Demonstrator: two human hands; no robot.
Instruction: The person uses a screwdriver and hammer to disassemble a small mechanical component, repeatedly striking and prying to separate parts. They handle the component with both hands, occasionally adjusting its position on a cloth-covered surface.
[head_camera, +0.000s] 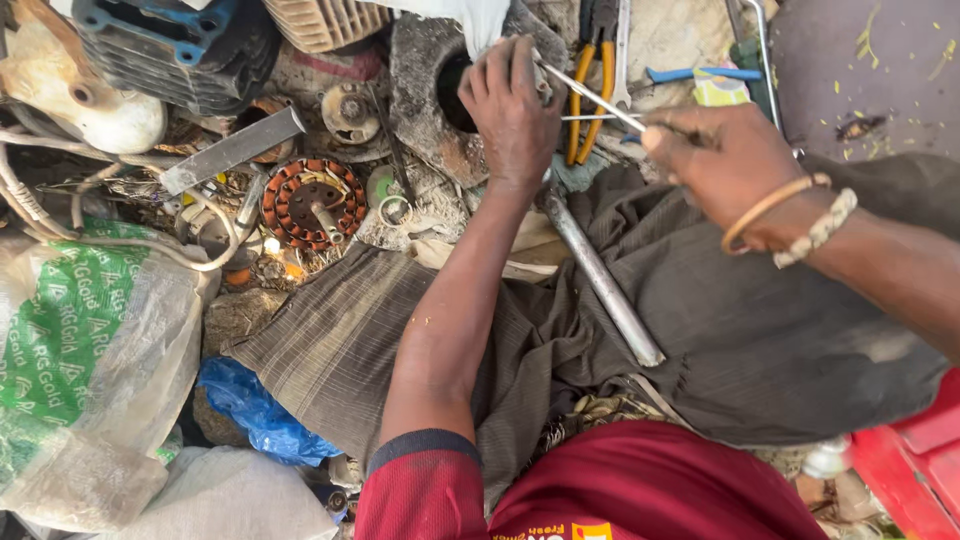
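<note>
Grease-dark left hand (512, 110) clamps a small metal part; right hand (722, 160) pinches a thin steel rod (590, 95).

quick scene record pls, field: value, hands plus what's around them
left hand: grips a small part at the rusty metal housing
right hand: holds a thin metal rod, tip at the left hand's part
lap: grey metal pipe lies on dark cloth
beyond the hands: yellow-handled pliers
left side: copper-wound stator, flat metal bar, green-printed plastic bag
wrist: two bracelets on the right arm
</note>
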